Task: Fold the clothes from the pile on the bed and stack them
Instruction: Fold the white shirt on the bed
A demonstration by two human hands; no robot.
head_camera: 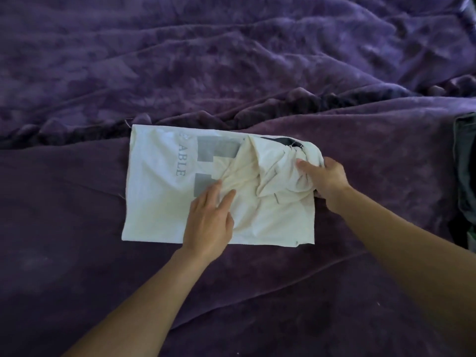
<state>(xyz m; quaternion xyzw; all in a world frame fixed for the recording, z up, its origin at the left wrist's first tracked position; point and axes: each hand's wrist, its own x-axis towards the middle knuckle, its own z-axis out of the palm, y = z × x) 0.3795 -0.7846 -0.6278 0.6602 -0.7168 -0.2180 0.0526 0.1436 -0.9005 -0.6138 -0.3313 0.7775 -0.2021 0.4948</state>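
Note:
A cream-white T-shirt (157, 191) with grey block print and the letters "ABLE" lies partly folded on the purple bed cover, its left part flat and its right part bunched into creases. My left hand (210, 222) rests flat on the shirt's middle, fingers straight and pressing the cloth down. My right hand (325, 177) grips the bunched right end of the shirt, thumb on top and fingers curled under the edge. A dark collar band (283, 141) shows at the shirt's upper right.
The purple plush blanket (231, 60) covers the whole bed, rumpled in a ridge just behind the shirt. A dark green-grey garment (466, 166) lies at the right edge of the view, close to my right hand.

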